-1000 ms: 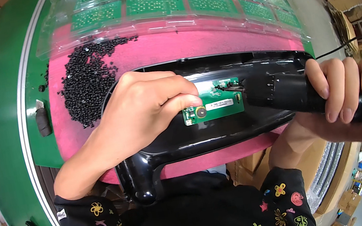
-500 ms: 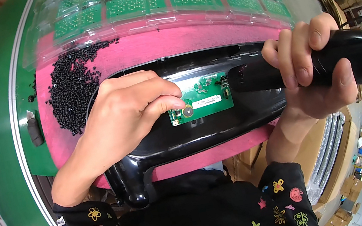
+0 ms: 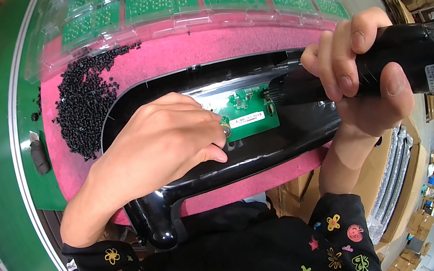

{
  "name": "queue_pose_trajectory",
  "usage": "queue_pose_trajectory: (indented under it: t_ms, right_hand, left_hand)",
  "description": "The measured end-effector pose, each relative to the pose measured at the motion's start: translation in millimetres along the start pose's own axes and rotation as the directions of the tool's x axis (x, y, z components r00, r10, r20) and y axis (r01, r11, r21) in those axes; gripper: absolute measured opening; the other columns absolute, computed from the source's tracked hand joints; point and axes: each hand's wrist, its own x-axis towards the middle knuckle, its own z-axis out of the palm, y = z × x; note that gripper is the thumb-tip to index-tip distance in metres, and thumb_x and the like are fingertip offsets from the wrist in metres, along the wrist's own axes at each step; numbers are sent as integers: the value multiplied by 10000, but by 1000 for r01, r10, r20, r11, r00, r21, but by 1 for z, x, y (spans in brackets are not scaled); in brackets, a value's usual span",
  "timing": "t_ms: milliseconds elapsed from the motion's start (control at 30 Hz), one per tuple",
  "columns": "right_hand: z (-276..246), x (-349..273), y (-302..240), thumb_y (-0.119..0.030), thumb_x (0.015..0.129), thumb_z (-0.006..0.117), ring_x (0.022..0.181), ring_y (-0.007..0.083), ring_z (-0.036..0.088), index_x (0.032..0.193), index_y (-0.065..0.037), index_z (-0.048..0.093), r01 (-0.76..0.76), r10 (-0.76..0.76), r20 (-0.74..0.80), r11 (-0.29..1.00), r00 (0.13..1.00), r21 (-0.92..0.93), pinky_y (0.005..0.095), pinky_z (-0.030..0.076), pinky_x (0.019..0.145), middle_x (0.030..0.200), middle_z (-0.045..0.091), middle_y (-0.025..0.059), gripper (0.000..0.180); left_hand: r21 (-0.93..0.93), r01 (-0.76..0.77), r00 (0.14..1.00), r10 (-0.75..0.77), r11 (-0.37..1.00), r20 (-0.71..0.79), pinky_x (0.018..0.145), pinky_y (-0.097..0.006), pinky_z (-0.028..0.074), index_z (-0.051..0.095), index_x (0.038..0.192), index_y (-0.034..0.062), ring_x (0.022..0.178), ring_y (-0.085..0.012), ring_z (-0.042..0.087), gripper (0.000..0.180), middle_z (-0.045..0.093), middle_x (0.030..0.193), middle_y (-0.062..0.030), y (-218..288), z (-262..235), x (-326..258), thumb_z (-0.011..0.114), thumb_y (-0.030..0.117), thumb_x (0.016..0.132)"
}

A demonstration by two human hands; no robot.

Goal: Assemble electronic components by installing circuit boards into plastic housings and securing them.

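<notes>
A green circuit board [image 3: 250, 112] with a white label strip lies inside a long black plastic housing [image 3: 255, 155], which has a short stem bending toward me at its left end. My left hand [image 3: 163, 145] rests over the board's left end, fingers curled onto it and thumb lower down; the fingertips are partly hidden. In my right hand [image 3: 359, 67] is a black cylindrical electric screwdriver [image 3: 421, 56], held almost level. Its narrow front end points left at the connector on the board's right edge; whether it touches cannot be told.
A heap of small black screws [image 3: 82, 110] lies on the pink mat [image 3: 168, 54]. Clear plastic trays [image 3: 169, 28] of green boards stand behind. A dark grey wrapped piece [image 3: 40, 155] sits on the green surface at left. Cardboard boxes [image 3: 300, 193] are below at right.
My left hand has shifted slightly right and spread its thumb down from the index finger. The screwdriver and my right hand have moved a little left and up.
</notes>
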Motion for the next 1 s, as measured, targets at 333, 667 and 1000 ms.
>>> queue_pose_trajectory:
  t_ms: [333,667,1000]
  right_hand:
    - [2,3,4,-371,809,625,479,85,386,944,-63,473,-14,16,79,1000,997,-27,271,322,563,609,462,-18,369]
    - [2,-4,-2,-379,814,622,499,96,405,948,-58,470,1,-3,17,995,1000,96,273,325,586,624,461,-12,380]
    - [18,-9,-3,-191,860,636,562,91,475,941,-105,421,67,-85,-6,743,996,666,290,362,733,668,475,-11,244]
  left_hand:
    - [90,117,984,-128,989,126,748,-307,474,651,709,72,786,-184,675,207,709,817,-48,3,-3,4,721,267,720]
    - [86,142,974,-155,986,166,763,-305,471,650,723,79,720,-202,653,211,715,856,-52,4,-7,0,725,277,719]
    - [-170,82,982,-108,982,-152,703,-317,491,670,740,57,651,-211,617,247,676,707,-31,0,-2,-1,803,250,660]
